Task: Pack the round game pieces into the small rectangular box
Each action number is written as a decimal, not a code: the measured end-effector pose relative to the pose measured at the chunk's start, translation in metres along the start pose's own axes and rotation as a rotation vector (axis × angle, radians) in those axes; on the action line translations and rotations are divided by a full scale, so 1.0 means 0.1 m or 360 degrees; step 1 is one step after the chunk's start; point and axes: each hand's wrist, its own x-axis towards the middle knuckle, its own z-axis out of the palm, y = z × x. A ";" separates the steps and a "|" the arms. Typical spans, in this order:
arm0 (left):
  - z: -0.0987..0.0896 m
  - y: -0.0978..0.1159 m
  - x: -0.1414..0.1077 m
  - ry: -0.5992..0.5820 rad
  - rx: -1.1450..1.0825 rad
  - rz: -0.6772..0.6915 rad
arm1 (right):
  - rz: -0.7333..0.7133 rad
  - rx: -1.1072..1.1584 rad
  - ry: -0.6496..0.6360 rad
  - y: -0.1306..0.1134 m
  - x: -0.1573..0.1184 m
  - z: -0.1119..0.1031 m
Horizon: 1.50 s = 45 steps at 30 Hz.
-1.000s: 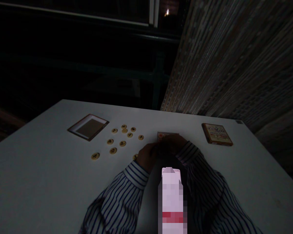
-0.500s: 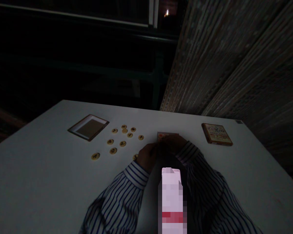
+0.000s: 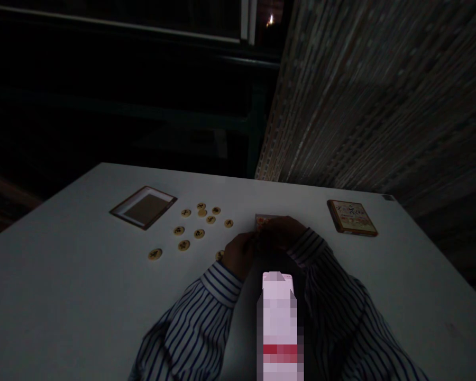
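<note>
In front of me a small shallow box (image 3: 261,217) lies on the table, with a round reddish-marked piece showing at its far left corner. My right hand (image 3: 285,230) covers most of this box, its fingers bent down and inward. Close by on the near left side is my left hand (image 3: 238,255), fingers curled in toward the right hand. Deep shadow hides both sets of fingertips and whatever they pinch. Just left of the left hand, a Chinese chess piece (image 3: 219,255) is partly covered. Several more chess pieces (image 3: 199,233) lie scattered on the tabletop farther left.
An open, shallow box lid or tray (image 3: 127,218) sits at the table's far left. A closed box with printed characters (image 3: 353,217) is at the right. A lit phone (image 3: 278,317), blurred out, lies between my forearms. Beyond the white table (image 3: 83,275) hangs a string curtain (image 3: 321,106).
My right hand has shifted very slightly over the box. The left hand, the scattered pieces and the other boxes stay where they were.
</note>
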 end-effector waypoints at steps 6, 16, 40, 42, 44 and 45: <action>0.00 -0.01 0.00 0.0018 -0.0008 0.0025 | -0.0045 -0.0029 -0.0053 -0.02 -0.04 -0.08; -0.01 -0.01 -0.02 0.0129 -0.0054 0.0067 | -0.0103 -0.0124 0.0064 0.04 -0.04 -0.04; -0.52 -0.49 -0.37 0.0861 -0.0152 -0.0288 | -0.0025 -0.0049 0.0382 0.12 -0.25 -0.26; -0.50 -0.53 -0.36 0.0898 -0.0199 -0.0297 | 0.0006 -0.0021 0.0470 0.13 -0.26 -0.27; -0.48 -0.54 -0.36 0.0926 -0.0252 -0.0274 | 0.0043 0.0002 0.0556 0.13 -0.27 -0.26; -0.47 -0.54 -0.36 0.0928 -0.0267 -0.0263 | 0.0053 0.0012 0.0595 0.13 -0.28 -0.26</action>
